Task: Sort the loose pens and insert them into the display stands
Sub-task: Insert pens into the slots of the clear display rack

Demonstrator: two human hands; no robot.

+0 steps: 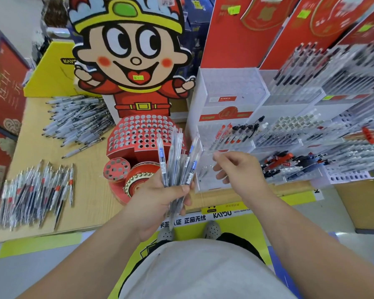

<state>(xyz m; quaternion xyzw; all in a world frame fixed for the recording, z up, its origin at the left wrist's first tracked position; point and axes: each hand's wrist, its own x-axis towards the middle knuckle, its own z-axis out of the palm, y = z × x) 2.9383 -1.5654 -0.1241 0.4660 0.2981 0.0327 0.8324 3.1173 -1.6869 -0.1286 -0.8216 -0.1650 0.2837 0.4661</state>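
Observation:
My left hand (160, 199) grips a fanned bunch of clear pens with blue labels (177, 160), tips pointing up. My right hand (238, 169) hovers just right of the bunch, over the front of a clear tiered display stand (205, 180); its fingers are loosely bent and I see nothing between them. A red cartoon-figure stand with round holes (143, 132) sits behind the bunch, its holes unfilled. Two heaps of loose pens lie on the wooden table: one at the back left (80, 119), one at the front left (35, 195).
White and clear tiered stands (231, 87) with several pens fill the right side (311, 134). A red drum-shaped holder (136, 180) stands by the table's front edge. A yellow box (50, 74) is at the back left. Red backing boards (235, 39) rise behind.

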